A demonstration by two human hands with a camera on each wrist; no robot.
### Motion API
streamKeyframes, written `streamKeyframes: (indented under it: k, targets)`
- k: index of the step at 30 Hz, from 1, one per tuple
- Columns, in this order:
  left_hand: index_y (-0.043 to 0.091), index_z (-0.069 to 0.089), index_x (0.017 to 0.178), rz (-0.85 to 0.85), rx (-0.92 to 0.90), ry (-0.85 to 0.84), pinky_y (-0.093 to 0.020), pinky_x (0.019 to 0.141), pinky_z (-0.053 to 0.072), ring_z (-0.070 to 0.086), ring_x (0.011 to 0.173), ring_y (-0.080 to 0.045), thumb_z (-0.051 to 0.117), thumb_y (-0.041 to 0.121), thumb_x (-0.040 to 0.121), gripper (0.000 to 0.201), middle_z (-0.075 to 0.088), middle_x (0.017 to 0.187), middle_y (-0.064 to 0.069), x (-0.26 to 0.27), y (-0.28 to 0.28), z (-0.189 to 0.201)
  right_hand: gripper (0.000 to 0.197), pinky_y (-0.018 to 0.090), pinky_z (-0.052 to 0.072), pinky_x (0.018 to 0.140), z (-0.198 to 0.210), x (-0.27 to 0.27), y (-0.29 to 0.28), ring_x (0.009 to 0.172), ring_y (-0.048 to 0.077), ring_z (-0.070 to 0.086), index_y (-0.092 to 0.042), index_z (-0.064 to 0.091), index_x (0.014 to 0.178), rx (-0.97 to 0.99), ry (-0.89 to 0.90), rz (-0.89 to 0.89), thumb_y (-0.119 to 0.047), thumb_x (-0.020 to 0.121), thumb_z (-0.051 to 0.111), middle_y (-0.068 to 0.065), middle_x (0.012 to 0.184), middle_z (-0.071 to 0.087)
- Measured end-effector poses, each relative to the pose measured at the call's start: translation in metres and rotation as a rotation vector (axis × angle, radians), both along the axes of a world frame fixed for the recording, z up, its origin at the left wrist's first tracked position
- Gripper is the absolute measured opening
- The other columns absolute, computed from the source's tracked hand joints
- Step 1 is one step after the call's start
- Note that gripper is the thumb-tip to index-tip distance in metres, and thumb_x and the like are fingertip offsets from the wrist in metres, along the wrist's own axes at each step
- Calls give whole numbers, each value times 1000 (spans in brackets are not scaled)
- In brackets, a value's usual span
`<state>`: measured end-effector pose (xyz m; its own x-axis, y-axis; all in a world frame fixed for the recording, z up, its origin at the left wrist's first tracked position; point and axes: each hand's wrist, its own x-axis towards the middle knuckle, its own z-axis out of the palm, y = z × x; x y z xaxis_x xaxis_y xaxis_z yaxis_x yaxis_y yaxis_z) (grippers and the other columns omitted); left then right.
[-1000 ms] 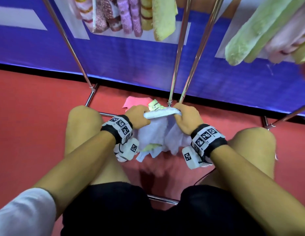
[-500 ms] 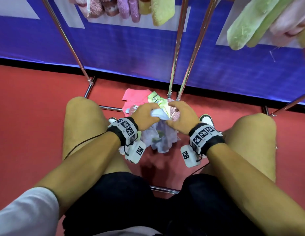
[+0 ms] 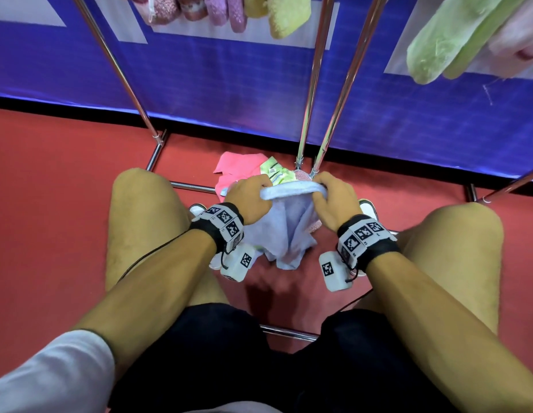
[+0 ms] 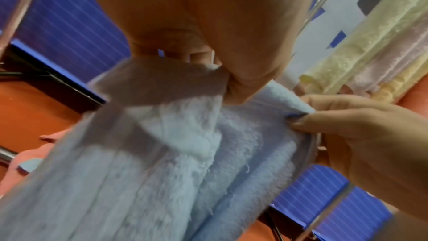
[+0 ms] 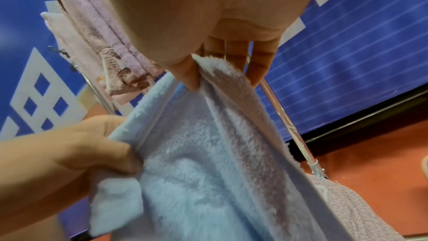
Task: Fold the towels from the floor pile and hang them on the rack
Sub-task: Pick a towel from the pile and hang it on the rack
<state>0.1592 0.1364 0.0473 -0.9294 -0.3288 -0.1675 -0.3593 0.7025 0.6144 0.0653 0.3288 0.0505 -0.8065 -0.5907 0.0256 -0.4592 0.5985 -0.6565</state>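
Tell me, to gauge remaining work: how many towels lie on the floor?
3: flat pink towel leftmost, lime-green striped towel in the middle, fuzzy pink towel rightmost; more may be hidden.

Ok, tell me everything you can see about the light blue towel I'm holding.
The light blue towel is small, fluffy terry with a flat woven hem band along its top edge. The left hand and right hand each pinch that edge, stretching it between them while the rest hangs in soft vertical folds, not yet folded. It hangs between the knees, in front of the floor pile and above the red floor. Whether its lower end touches the pile is unclear.
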Motion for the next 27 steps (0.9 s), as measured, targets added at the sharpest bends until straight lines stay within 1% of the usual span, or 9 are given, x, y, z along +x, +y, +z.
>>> streamKeyframes:
  k: [4,7,9,13,16,18,20,23,27]
  targets:
    - [22,57,77,124,3,-2,-34,60,46,57,72,-33,52,3,70,21,64,75,-8,-3,-8,0,15,39,48,73,0,-5,9,84,36,58,-16,56,102,8,-16,-120,-14,87,51,12,90,66]
    - [28,50,69,165,67,63,-26,53,35,52,59,-17,57,5,71,25,58,64,4,-5,-8,-1,17,37,47,73,3,-5,12,85,36,58,-14,56,103,22,-50,-188,-16,87,50,13,92,67]
    - [30,53,71,126,221,146,-26,55,37,49,56,-10,63,6,69,26,59,64,6,-5,-2,1,23,36,47,74,4,-3,11,87,35,58,-13,56,106,12,-71,-187,-20,84,53,13,95,67]
    - [16,64,85,-6,377,223,-22,60,42,52,61,-3,73,9,76,15,62,73,5,-4,14,-1,61,37,49,90,5,11,3,106,28,60,-15,47,135,-20,-116,68,-16,78,68,7,119,64]
    - [15,68,89,-65,416,192,-28,70,51,62,74,-13,75,28,78,18,70,84,-1,-3,21,-4,78,40,50,92,0,26,-8,112,27,58,-21,37,145,28,-77,270,-16,75,70,5,129,60]
    - [13,68,82,-60,454,186,-32,69,50,60,71,-12,72,30,79,18,69,80,-6,-2,23,-4,71,42,52,85,-5,31,-13,104,28,61,-27,38,142,17,-61,288,-17,77,66,1,123,63]
    - [8,66,79,-18,433,182,-34,66,48,55,67,-12,71,35,80,28,67,77,-13,-3,22,-6,62,42,52,83,-7,30,-13,100,31,62,-25,45,139,10,-49,241,-14,82,66,4,116,67]
    - [6,65,83,14,433,177,-31,65,46,54,66,-11,75,38,78,34,64,74,-8,-3,18,-6,38,35,47,75,-8,25,-8,91,34,63,-19,60,124,3,-16,215,-14,86,60,7,100,70]
    - [2,63,91,-1,522,148,-22,59,41,49,63,-11,83,13,76,27,58,76,-6,-1,10,-5,29,36,43,71,-3,17,-4,84,40,59,-14,63,111,-20,12,96,-23,91,43,17,93,69]
